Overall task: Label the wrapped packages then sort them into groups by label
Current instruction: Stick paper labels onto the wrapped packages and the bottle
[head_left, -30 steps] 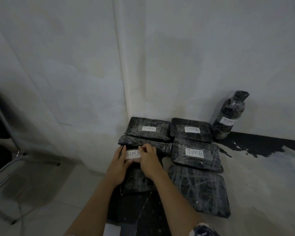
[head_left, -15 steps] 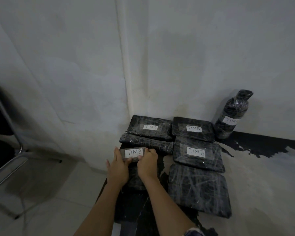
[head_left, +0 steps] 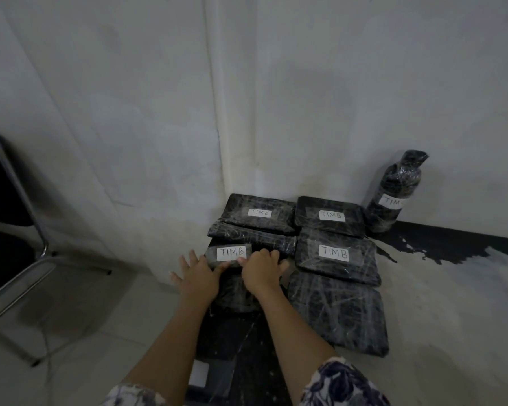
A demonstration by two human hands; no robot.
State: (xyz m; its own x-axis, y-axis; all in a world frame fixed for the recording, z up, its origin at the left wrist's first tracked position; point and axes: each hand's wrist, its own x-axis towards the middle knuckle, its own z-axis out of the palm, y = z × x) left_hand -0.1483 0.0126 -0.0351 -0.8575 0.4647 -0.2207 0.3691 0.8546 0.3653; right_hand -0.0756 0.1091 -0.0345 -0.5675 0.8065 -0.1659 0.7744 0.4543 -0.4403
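Several black plastic-wrapped packages lie in a wall corner. A small package with a white TIMB label (head_left: 231, 252) lies at the front left. My left hand (head_left: 198, 276) rests flat with spread fingers just below that label. My right hand (head_left: 261, 269) presses its fingertips on the label's right edge. Behind it lie an unlabelled package (head_left: 252, 238) and a TIMC package (head_left: 260, 213). Two TIMB packages (head_left: 332, 215) (head_left: 335, 254) lie to the right. A large unlabelled package (head_left: 339, 312) lies in front of them. A wrapped labelled bottle (head_left: 395, 196) stands against the wall.
A black chair with a metal frame (head_left: 15, 230) stands at the left on the tiled floor. A dark surface with a white paper slip (head_left: 199, 373) lies between my forearms. White walls close the corner behind the packages.
Both hands slid slightly down and toward me off the TIMB label, so the whole label now shows. My left fingers have spread out flat.
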